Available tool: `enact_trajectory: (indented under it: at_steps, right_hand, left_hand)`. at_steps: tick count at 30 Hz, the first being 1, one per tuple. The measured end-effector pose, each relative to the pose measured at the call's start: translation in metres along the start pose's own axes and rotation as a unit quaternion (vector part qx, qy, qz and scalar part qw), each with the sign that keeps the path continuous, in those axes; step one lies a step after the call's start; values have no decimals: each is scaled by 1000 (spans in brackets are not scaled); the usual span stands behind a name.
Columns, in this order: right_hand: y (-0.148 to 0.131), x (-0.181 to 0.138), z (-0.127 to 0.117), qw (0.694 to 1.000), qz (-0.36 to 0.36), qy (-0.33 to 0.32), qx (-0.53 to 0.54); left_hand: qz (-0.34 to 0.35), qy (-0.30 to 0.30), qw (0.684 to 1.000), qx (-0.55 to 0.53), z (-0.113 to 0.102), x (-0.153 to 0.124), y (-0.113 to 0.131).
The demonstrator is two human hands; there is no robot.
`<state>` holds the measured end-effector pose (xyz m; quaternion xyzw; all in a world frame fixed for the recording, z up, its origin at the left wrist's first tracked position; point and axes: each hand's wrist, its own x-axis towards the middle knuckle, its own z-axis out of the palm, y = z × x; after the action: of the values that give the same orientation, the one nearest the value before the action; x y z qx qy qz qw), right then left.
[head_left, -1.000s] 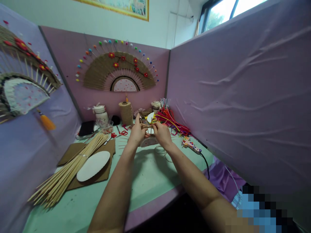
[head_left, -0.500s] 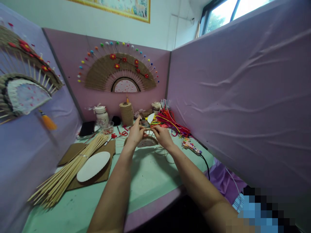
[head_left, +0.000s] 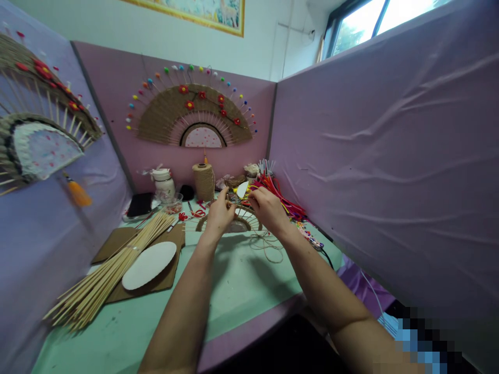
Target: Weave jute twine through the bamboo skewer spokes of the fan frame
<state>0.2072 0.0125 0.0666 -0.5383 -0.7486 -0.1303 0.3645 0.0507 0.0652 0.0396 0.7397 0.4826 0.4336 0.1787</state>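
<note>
A small half-round fan frame [head_left: 238, 225] of thin sticks with a brown woven band stands on the table in front of me. My left hand [head_left: 219, 214] grips the sticks at its upper left edge, with the thumb and fingers closed. To the right of it my right hand [head_left: 270, 209] is closed in a pinch, apart from the left, seemingly on twine; the strand at the fingertips is too fine to make out clearly. Loose loops of twine [head_left: 270, 250] lie on the table below the right hand.
At left a bundle of sticks [head_left: 117, 265] and a white oval card [head_left: 150, 266] lie on brown cardboard [head_left: 167, 280]. Behind stand a twine spool [head_left: 203, 183] and a white bottle [head_left: 163, 183]. Red pipe cleaners [head_left: 286, 200] and a glue gun [head_left: 312, 239] are at right. A finished fan [head_left: 163, 117] hangs ahead.
My right hand has moved right and slightly up, away from the left hand. The gap between the hands now shows more of the fan's sticks. My left hand stays on the frame.
</note>
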Motion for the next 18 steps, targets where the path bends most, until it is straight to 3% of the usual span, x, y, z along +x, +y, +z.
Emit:
enact_trajectory:
  at_steps: [3,7,13,18]
  right_hand:
    - [0,14,-2,1000,16,2,-21]
    - [4,11,6,995,90,16,-30]
    - [6,-27,40,973,165,80,138]
    - [20,-35,63,934,252,82,241]
  left_hand:
    - [10,-13,1000,5,1,-2,4]
    - [-6,-7,1000,24,2,-2,5]
    - [-49,56,997,32,-3,-1,5]
    - [-59,27,998,15,1,0,0]
